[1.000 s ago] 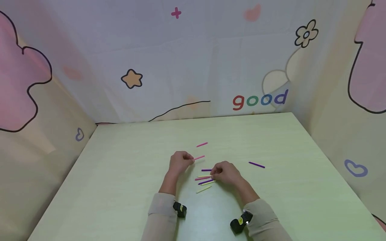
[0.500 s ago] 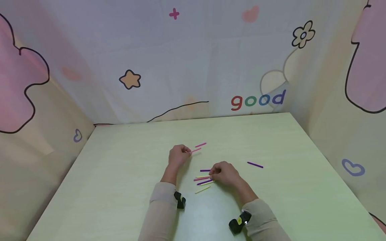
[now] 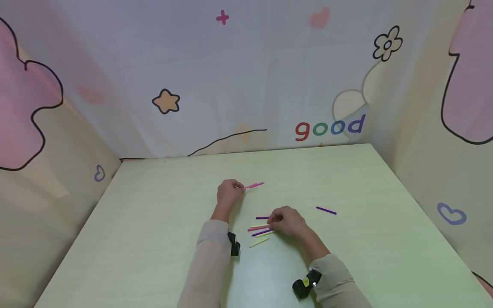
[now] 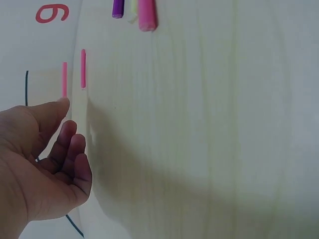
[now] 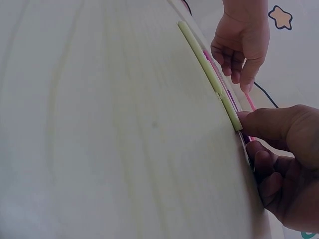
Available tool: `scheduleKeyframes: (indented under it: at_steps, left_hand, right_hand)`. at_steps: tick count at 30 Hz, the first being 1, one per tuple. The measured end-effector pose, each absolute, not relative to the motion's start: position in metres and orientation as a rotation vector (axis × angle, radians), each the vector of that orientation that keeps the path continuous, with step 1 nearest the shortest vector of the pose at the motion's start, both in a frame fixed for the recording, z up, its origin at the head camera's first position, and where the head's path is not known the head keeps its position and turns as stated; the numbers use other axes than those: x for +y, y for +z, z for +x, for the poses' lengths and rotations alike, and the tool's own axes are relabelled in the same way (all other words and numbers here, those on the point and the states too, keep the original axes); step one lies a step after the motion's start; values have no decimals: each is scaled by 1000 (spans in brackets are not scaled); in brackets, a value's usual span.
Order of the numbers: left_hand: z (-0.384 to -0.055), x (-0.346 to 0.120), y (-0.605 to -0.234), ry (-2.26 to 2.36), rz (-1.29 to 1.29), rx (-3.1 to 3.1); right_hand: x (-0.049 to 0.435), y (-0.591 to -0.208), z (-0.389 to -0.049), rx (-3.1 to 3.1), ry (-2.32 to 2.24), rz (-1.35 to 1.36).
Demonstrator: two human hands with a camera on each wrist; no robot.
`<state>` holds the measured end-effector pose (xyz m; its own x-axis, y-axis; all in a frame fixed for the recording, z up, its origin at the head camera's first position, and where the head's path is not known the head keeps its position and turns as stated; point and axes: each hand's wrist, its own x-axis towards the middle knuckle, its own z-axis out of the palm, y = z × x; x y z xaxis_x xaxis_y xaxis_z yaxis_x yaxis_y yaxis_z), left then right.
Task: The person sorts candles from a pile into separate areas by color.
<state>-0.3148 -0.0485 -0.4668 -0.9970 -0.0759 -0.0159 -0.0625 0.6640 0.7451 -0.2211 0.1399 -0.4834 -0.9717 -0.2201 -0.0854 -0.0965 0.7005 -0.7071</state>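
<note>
Backdrop: patterned wall (image 3: 269, 85) behind pale surface (image 3: 146, 214).
Head: right hand (image 3: 288, 221) at the stick cluster (image 3: 257, 229), left hand (image 3: 230, 193) nearer the far edge.
Left wrist: left hand pinches a pink stick (image 4: 64, 79) near a loose stick (image 4: 83, 68); holding it level should avoid knocks.
Right wrist: right hand beside a yellow stick (image 5: 210, 74); cannot tell whether it grips anything.

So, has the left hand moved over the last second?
Yes. In the head view, the left hand has moved forward, nearer the back edge of the table, carrying a pink stick with it.
</note>
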Motion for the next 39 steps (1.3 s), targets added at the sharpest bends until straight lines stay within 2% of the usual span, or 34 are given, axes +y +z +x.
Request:
scheduleKeyframes:
  at_steps: [39]
  left_hand:
    - [-315,-46,-475,-1262,139,-2836]
  right_hand:
    - [143,-480,-220,2737,-1149,-289]
